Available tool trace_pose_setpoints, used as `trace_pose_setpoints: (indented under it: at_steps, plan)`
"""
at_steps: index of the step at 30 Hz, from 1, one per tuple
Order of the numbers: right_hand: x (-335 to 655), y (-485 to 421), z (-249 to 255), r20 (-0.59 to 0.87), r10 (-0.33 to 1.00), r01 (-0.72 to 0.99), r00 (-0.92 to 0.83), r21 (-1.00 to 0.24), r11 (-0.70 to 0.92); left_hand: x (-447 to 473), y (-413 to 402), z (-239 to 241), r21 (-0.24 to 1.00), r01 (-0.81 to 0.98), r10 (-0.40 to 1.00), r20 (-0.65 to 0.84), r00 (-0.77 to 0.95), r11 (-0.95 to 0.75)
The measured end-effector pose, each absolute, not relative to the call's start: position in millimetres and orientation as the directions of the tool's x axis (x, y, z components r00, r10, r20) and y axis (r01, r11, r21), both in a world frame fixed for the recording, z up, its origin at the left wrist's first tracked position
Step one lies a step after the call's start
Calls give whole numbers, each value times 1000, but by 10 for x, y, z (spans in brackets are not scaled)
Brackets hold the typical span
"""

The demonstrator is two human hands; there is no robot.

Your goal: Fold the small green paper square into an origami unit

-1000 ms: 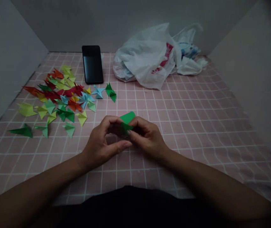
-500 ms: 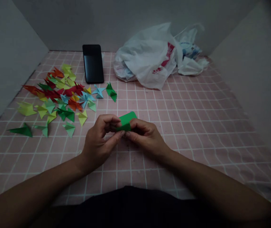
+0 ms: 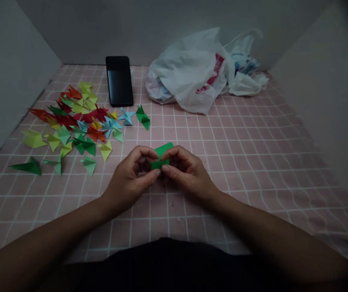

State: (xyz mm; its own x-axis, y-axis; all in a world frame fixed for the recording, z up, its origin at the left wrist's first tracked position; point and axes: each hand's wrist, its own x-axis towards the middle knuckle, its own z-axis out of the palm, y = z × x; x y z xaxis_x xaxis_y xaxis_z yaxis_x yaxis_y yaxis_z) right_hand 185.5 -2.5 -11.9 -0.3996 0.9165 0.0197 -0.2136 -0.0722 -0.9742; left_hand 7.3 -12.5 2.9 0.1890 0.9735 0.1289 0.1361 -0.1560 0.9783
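Both my hands meet over the middle of the pink checked table (image 3: 241, 146). My left hand (image 3: 131, 178) and my right hand (image 3: 186, 170) each pinch the same small piece of green paper (image 3: 161, 156) between thumb and fingers. The paper is partly folded, with a flap standing up behind my fingertips. Its lower part is hidden by my fingers.
A heap of folded paper shapes (image 3: 76, 121) in red, yellow, green and blue lies at the left. A black phone (image 3: 119, 81) lies face up at the back. White plastic bags (image 3: 198, 73) sit at the back right. Grey walls close in the table on three sides.
My fingers have drawn closer together on the green paper and folded it smaller. The hands stay in nearly the same place.
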Motion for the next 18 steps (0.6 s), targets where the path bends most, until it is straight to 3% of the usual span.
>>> trace_pose_setpoints:
  at_steps: [4, 18]
  plan:
    - [1854, -24, -113, -95, 901, -211, -424, -957, -200, 70, -94, 19, 997, 57, 974, 43, 223, -57]
    - [1849, -23, -106, -122, 909, -264, -398, -934, -241, 52, -85, 18, 999, 25, 975, -46, 218, 41]
